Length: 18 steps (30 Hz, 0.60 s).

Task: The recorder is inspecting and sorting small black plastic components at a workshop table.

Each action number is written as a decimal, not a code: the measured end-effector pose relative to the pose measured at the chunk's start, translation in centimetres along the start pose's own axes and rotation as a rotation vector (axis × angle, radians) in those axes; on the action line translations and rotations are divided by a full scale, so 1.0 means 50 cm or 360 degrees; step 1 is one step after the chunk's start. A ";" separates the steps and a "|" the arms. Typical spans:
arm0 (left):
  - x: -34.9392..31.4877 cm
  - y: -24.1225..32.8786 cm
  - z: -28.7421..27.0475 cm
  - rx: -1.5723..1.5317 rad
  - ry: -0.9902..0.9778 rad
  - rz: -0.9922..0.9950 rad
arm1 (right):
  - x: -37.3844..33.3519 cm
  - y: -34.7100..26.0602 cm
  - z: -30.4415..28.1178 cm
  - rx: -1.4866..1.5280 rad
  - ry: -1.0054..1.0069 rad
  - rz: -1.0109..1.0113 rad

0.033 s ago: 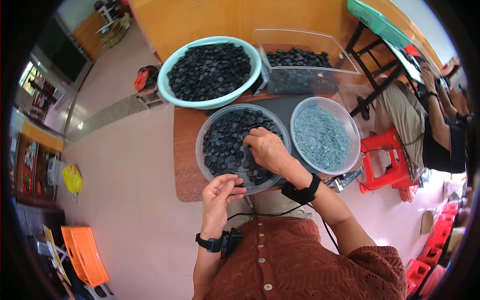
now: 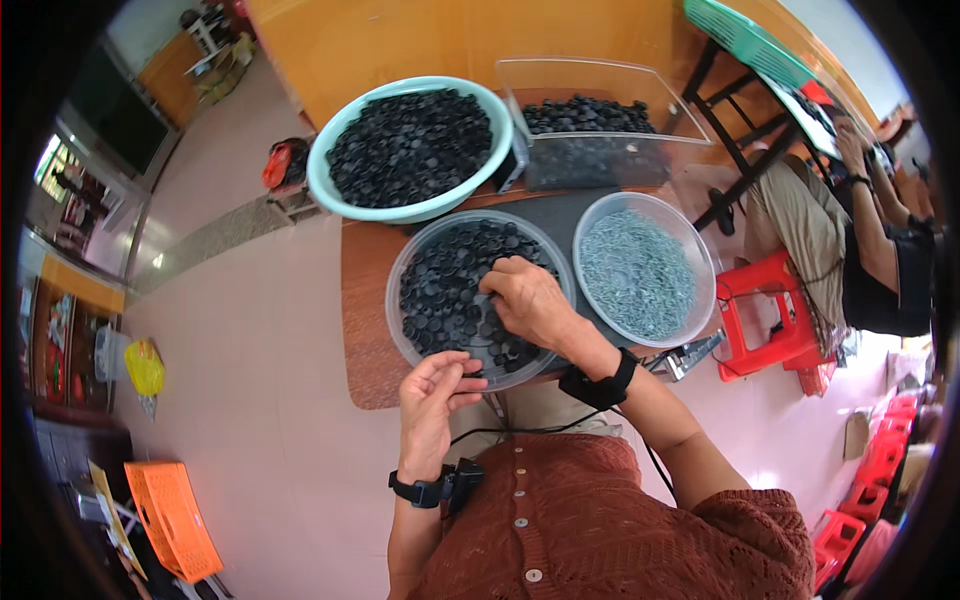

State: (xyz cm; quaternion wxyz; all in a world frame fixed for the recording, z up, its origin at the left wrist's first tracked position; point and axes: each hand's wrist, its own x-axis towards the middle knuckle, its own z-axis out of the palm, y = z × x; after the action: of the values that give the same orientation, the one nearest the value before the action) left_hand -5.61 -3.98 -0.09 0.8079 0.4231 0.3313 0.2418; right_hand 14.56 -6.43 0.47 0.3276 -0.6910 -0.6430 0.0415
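Observation:
A clear round plastic tub point(image 2: 394, 330) of small black round caps point(image 2: 440, 275) stands on the table in front of me. My right hand point(image 2: 535, 305) reaches over its right side, fingers bent and pinched together among the caps. What lies between those fingertips is hidden. At the tub's near rim my left hand point(image 2: 435, 400) is closed, its thumb against the fingers. A dark bit shows by its fingertips, too small to name. Right of the tub sits a second clear tub point(image 2: 712, 285) filled with small silvery screws point(image 2: 637, 272).
Behind stand a pale turquoise basin point(image 2: 318, 180) and a clear box point(image 2: 600, 160), both holding black caps. The brown table point(image 2: 365, 350) ends close to my lap. At right are a red stool point(image 2: 765, 315) and a seated person point(image 2: 880, 250). An orange crate point(image 2: 172, 520) stands lower left.
The whole view has shifted slightly. Both hands keep nearly the same places and finger poses at the tub.

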 end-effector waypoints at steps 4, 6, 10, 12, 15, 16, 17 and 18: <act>0.004 0.011 0.015 0.0002 -0.0025 0.0021 | -0.035 -0.040 -0.045 0.1033 -0.0031 0.0231; 0.009 0.008 0.028 -0.0170 0.0006 0.0084 | -0.053 -0.060 -0.061 0.1305 -0.0202 0.0338; 0.019 0.002 0.042 -0.0382 -0.0219 -0.0047 | -0.088 -0.079 -0.079 0.1061 -0.0067 0.0196; 0.022 -0.004 0.047 -0.0378 -0.0256 -0.0055 | -0.099 -0.077 -0.083 0.0957 -0.0043 0.0168; 0.025 -0.017 0.053 -0.0404 -0.0293 -0.0075 | -0.115 -0.075 -0.085 0.0956 0.0107 0.0239; 0.025 -0.020 0.054 -0.0430 -0.0278 -0.0088 | -0.120 -0.074 -0.086 0.1007 0.0085 0.0310; 0.026 -0.023 0.055 -0.0414 -0.0295 -0.0095 | -0.123 -0.073 -0.088 0.1018 0.0077 0.0379; 0.027 -0.025 0.055 -0.0437 -0.0298 -0.0106 | -0.127 -0.070 -0.092 0.1055 0.0075 0.0385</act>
State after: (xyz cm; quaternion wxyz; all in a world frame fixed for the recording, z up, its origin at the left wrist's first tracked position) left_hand -2.53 -5.18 -0.40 0.8931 0.3181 0.2322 0.2174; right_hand 12.67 -14.23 3.52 0.5416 -0.6191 -0.5002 0.2705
